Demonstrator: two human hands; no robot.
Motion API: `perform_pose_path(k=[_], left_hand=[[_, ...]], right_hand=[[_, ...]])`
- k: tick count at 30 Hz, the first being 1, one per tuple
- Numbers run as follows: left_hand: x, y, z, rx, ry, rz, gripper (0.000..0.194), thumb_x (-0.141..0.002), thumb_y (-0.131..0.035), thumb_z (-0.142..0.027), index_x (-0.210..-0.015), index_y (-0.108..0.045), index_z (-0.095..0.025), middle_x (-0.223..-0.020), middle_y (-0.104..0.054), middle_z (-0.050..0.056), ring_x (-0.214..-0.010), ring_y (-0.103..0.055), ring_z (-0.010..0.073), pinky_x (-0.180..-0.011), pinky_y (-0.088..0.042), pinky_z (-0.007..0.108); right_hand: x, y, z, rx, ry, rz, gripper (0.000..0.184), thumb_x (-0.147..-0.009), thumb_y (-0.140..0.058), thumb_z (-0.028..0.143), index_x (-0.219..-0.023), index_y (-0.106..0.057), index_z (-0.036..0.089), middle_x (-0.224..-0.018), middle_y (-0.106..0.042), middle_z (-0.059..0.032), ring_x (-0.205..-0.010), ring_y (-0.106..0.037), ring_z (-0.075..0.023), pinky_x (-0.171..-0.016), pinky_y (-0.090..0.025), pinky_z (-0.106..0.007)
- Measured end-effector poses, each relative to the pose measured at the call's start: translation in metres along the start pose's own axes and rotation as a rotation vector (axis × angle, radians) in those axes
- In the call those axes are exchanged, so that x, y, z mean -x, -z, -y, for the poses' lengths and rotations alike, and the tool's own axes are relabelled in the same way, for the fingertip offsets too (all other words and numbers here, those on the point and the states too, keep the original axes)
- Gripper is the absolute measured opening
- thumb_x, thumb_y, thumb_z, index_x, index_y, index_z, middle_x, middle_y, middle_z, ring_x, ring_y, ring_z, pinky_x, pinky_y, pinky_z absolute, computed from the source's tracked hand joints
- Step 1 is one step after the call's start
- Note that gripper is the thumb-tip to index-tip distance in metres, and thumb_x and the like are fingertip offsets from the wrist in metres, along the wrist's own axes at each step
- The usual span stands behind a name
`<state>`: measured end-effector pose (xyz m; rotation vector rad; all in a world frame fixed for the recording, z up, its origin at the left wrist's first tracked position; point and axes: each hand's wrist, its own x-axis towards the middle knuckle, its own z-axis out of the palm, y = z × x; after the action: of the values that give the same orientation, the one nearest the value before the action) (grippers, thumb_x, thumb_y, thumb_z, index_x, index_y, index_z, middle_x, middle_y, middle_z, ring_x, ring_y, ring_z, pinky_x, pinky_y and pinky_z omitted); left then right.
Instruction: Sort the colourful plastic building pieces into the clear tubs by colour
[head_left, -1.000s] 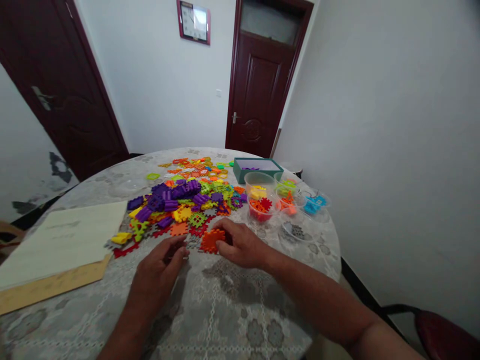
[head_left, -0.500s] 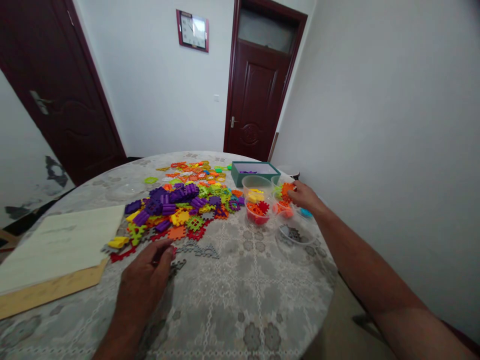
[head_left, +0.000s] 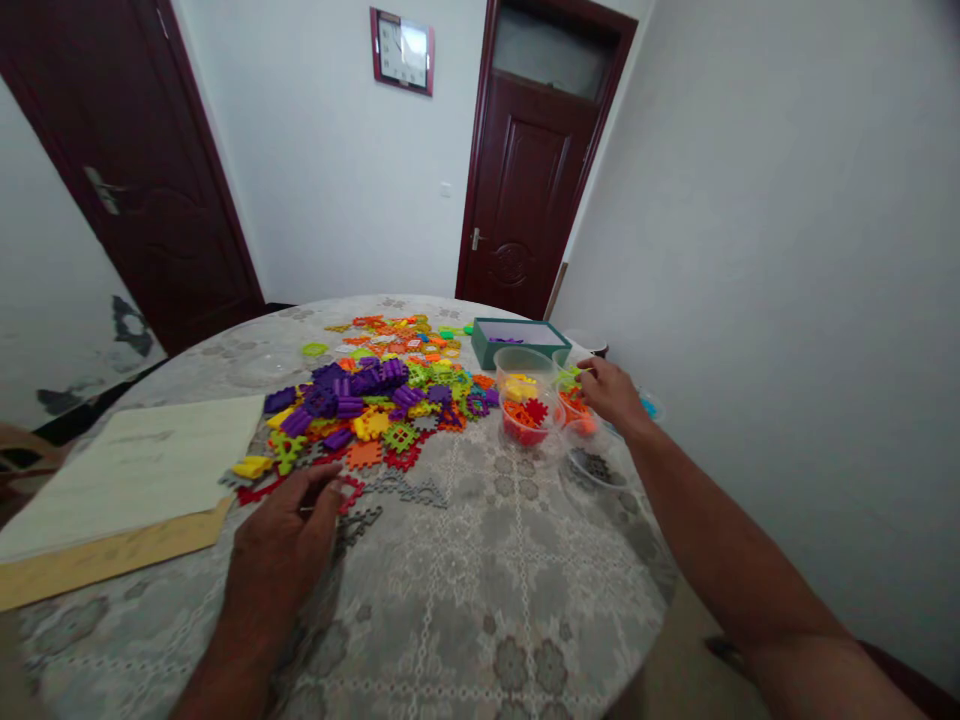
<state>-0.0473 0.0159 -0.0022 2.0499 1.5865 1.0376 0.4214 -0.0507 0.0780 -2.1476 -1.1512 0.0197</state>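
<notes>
My left hand [head_left: 289, 530] rests low over the tablecloth at the pile's near edge. Its thumb and index finger are curved and apart, beside a red toothed plastic piece [head_left: 351, 493]; whether they touch it I cannot tell. Dark grey pieces [head_left: 361, 527] lie just right of that thumb. Over at the right, my right hand [head_left: 609, 392] hangs above a clear cup of orange pieces [head_left: 574, 402], fingers apart and nothing visible in them. Green pieces [head_left: 568, 378] show by its fingertips. Nearer me, another clear cup [head_left: 616, 465] contains grey pieces [head_left: 590, 463].
A heap of purple, yellow, green and red building pieces [head_left: 352, 395] covers the table's middle left. Clear cups with yellow pieces [head_left: 520, 386] and red-orange pieces [head_left: 525, 418] stand beside a green box [head_left: 486, 350]. White paper [head_left: 127, 470] lies at left.
The orange piece that was in my right fingers is no longer in them; that hand stays by the cup. My left hand has drawn slightly left, so more of the red piece shows.
</notes>
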Motion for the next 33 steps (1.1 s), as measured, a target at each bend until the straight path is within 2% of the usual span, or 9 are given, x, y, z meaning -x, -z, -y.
perform_pose_path(k=[4,6,9,13,16,20,25,29,33], left_hand=[[0.003,0.003,0.005,-0.052,-0.159,0.0,0.036,-0.095,-0.05,-0.04,-0.112,-0.073,-0.019,-0.114,-0.079,0.01,-0.102,-0.074,0.0265,-0.098,-0.055,0.038],[0.003,0.003,0.01,-0.088,-0.2,0.0,0.035,-0.097,-0.048,-0.036,-0.113,-0.073,-0.016,-0.116,-0.077,0.013,-0.109,-0.072,0.0282,-0.102,-0.054,0.041],[0.003,0.004,0.019,-0.133,-0.207,0.035,0.035,-0.098,-0.05,-0.033,-0.12,-0.07,-0.015,-0.119,-0.076,0.014,-0.112,-0.071,0.0289,-0.103,-0.053,0.042],[0.006,0.008,0.027,-0.168,-0.22,0.153,0.038,-0.097,-0.058,-0.034,-0.131,-0.067,-0.018,-0.132,-0.071,0.013,-0.124,-0.066,0.0291,-0.11,-0.049,0.043],[0.01,0.011,0.024,-0.202,-0.228,0.273,0.048,-0.092,-0.068,-0.035,-0.137,-0.064,-0.021,-0.137,-0.068,0.013,-0.129,-0.061,0.0306,-0.113,-0.047,0.044],[0.016,0.015,0.013,-0.281,-0.197,0.387,0.053,-0.086,-0.075,-0.033,-0.136,-0.064,-0.021,-0.132,-0.066,0.014,-0.124,-0.061,0.0316,-0.106,-0.05,0.043],[0.02,0.015,0.006,-0.295,-0.154,0.469,0.044,-0.087,-0.074,-0.032,-0.129,-0.067,-0.022,-0.127,-0.069,0.013,-0.121,-0.063,0.0304,-0.102,-0.049,0.039],[0.023,0.013,0.005,-0.276,-0.132,0.499,0.051,-0.088,-0.071,-0.029,-0.138,-0.061,-0.023,-0.13,-0.071,0.013,-0.121,-0.065,0.0301,-0.1,-0.048,0.038],[0.025,0.011,0.004,-0.283,-0.163,0.541,0.035,-0.091,-0.064,-0.025,-0.126,-0.065,-0.022,-0.122,-0.074,0.011,-0.113,-0.067,0.0278,-0.093,-0.049,0.036]], right_hand=[[0.047,-0.02,0.035,-0.051,0.247,0.008,0.03,-0.098,-0.05,0.026,-0.115,-0.073,0.02,-0.105,-0.079,-0.0075,-0.081,-0.074,-0.0183,-0.079,-0.055,-0.03],[0.074,-0.035,0.055,-0.049,0.38,0.12,0.026,-0.098,-0.053,0.029,-0.109,-0.075,0.021,-0.1,-0.079,-0.0063,-0.085,-0.073,-0.02,-0.08,-0.053,-0.031],[0.11,-0.062,0.079,-0.051,0.559,0.379,0.023,-0.099,-0.053,0.028,-0.107,-0.074,0.021,-0.099,-0.078,-0.007,-0.09,-0.073,-0.0211,-0.082,-0.052,-0.032],[0.138,-0.105,0.098,0.003,0.667,0.587,0.028,-0.1,-0.057,0.028,-0.124,-0.069,0.019,-0.12,-0.074,-0.0123,-0.1,-0.071,-0.0228,-0.09,-0.052,-0.035],[0.149,-0.132,0.104,0.079,0.697,0.606,0.037,-0.101,-0.058,0.031,-0.135,-0.063,0.017,-0.132,-0.067,-0.0165,-0.117,-0.065,-0.0271,-0.099,-0.049,-0.038],[0.159,-0.152,0.104,0.134,0.637,0.569,0.032,-0.099,-0.061,0.034,-0.127,-0.064,0.018,-0.127,-0.062,-0.016,-0.115,-0.063,-0.0281,-0.096,-0.048,-0.037],[0.16,-0.153,0.099,-0.057,0.592,0.581,0.024,-0.089,-0.066,0.026,-0.112,-0.061,0.021,-0.111,-0.066,-0.0078,-0.103,-0.063,-0.0236,-0.091,-0.047,-0.034],[0.159,-0.148,0.1,-0.177,0.546,0.663,0.024,-0.09,-0.065,0.026,-0.113,-0.06,0.023,-0.093,-0.068,-0.0009,-0.084,-0.062,-0.0192,-0.077,-0.045,-0.031],[0.16,-0.15,0.11,-0.212,0.582,0.711,0.027,-0.093,-0.063,0.027,-0.119,-0.061,0.022,-0.087,-0.067,0.0004,-0.079,-0.061,-0.018,-0.074,-0.044,-0.029]])
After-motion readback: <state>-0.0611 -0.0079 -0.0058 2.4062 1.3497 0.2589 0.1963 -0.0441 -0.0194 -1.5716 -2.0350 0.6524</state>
